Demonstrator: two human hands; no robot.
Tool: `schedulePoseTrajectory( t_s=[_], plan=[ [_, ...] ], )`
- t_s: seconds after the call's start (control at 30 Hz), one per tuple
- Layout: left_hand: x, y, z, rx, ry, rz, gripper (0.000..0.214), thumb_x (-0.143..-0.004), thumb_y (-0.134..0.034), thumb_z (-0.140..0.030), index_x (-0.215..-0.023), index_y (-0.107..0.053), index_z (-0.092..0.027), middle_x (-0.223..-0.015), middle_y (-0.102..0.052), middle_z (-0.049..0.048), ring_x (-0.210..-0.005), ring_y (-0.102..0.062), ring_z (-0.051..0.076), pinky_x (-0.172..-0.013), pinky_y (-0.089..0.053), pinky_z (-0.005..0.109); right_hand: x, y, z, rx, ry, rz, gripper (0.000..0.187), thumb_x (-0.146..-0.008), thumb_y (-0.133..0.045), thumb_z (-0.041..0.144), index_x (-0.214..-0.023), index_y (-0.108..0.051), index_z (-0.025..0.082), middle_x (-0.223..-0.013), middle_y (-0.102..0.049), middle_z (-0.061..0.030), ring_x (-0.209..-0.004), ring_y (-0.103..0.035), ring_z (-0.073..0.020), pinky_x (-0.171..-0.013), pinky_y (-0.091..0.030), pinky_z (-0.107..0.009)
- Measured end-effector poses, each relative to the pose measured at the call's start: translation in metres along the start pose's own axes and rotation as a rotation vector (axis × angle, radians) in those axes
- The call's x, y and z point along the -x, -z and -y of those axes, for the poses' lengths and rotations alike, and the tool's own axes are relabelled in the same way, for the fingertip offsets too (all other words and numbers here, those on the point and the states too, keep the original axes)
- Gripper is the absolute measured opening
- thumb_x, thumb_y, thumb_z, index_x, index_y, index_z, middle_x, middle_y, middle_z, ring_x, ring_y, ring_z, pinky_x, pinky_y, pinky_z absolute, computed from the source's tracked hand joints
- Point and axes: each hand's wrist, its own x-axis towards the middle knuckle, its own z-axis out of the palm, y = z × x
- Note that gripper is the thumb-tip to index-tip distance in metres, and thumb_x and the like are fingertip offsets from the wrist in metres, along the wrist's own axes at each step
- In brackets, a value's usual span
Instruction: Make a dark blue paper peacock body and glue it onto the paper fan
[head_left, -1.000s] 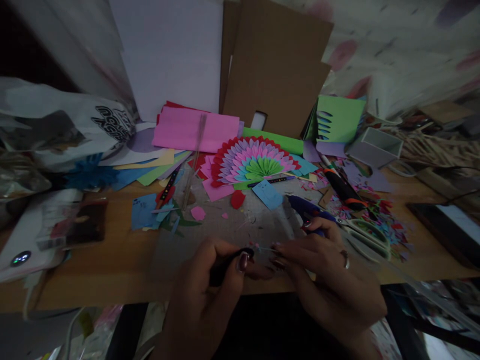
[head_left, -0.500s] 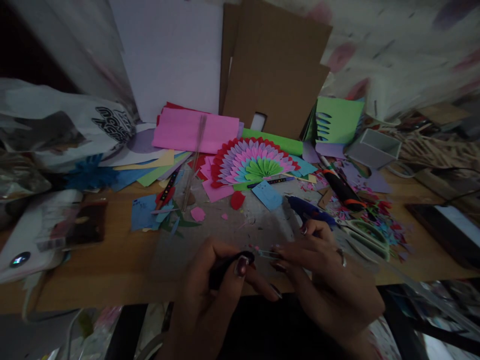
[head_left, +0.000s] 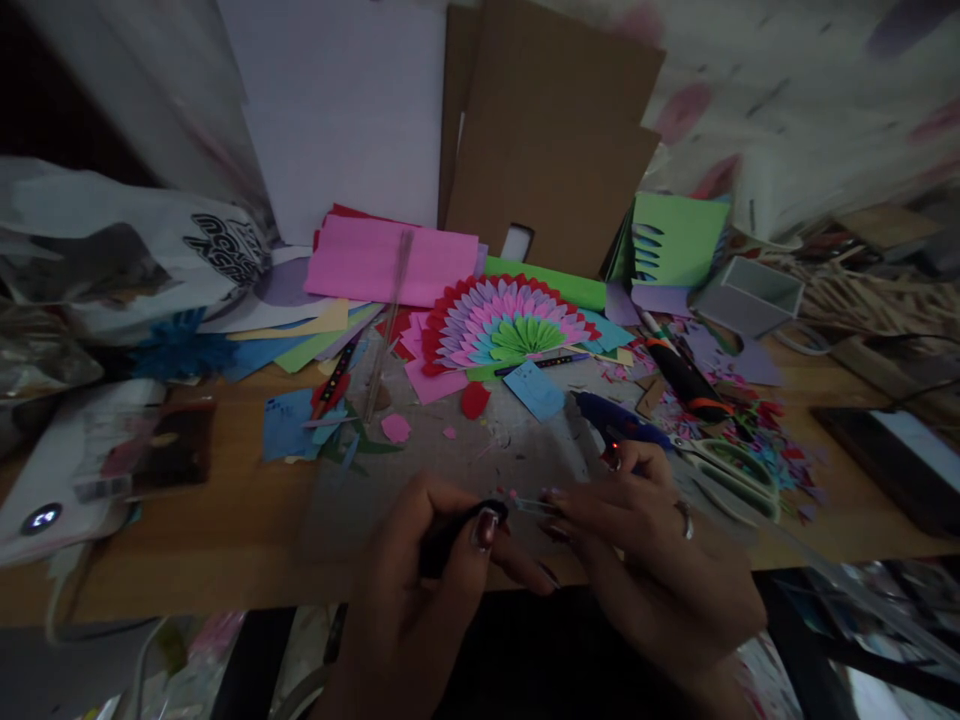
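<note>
Near the table's front edge my left hand (head_left: 427, 590) is closed, thumb against fingers, around a small black object (head_left: 442, 545) whose kind I cannot make out. Opposite it my right hand (head_left: 645, 550), with a ring on one finger, pinches a thin pale strip (head_left: 534, 506) that points at the black object. A tiny pink piece (head_left: 514, 494) shows by the strip's left end. Just beyond my right fingers lies a dark blue glue gun (head_left: 619, 420). A pleated paper fan (head_left: 517, 325) in red, purple, pink, blue and green bands lies further back.
Scissors (head_left: 735, 475), an orange-and-black tool (head_left: 686, 380) and paper scraps (head_left: 787, 455) lie right. A phone (head_left: 885, 460) is at the far right, a white power bank (head_left: 67, 490) left. Cardboard (head_left: 555, 130) and pink paper sheets (head_left: 390, 260) stand at the back.
Both hands stay almost in place, with only slight finger shifts. A small red light now shows beside the glue gun near my right fingertip.
</note>
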Motion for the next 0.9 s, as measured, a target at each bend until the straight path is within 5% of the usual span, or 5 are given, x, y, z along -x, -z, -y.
schedulePoseTrajectory(
  t_s=[0.9],
  plan=[
    [-0.0024,-0.0032,0.001,-0.042,0.023,-0.079,0.011,-0.09,-0.064,-0.029,-0.079,-0.065,-0.026,-0.059,-0.073,-0.003,-0.062,-0.071,0.016,-0.062,-0.055,0.023,0.004,0.0048,0.0017,0.045,-0.049,0.059,0.015,-0.092,-0.065,0.009,-0.101,-0.064,0.021,-0.075,-0.076,0.0012,-0.059,-0.069,-0.0144,-0.071,-0.047,-0.037]
  ],
)
